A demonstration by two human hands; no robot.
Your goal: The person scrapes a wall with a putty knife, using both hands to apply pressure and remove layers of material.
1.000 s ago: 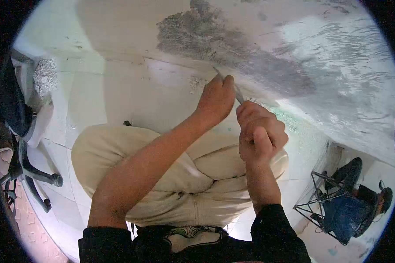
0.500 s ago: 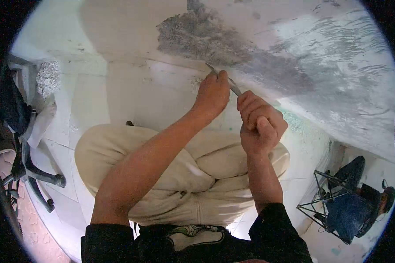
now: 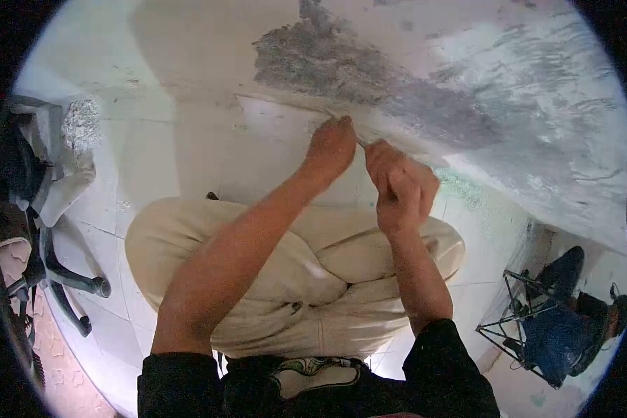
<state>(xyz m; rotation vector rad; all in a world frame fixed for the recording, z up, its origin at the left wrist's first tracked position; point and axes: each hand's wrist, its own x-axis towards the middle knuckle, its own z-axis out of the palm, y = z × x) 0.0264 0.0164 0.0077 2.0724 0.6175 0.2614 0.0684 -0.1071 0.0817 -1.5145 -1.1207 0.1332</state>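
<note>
My right hand is wrapped in a fist around the end of a thin metal blade, so its handle is hidden. My left hand pinches the blade further along, close to its tip. Most of the metal is covered by my fingers, with a short length showing between the hands. Both hands are low, at the foot of the white wall, beside the seam where it meets the tiled floor. Just beyond them a dark grey scraped patch marks the wall.
My crossed legs in beige trousers lie beneath my arms. A wheeled chair base stands at left, below a heap of crumbled debris. On the right are a black metal frame and dark blue cloth. Greenish dust lies along the wall.
My right hand has moved left and slightly up, closer to my left hand. Less of the blade shows between them, and its tip is now down at the wall's foot.
</note>
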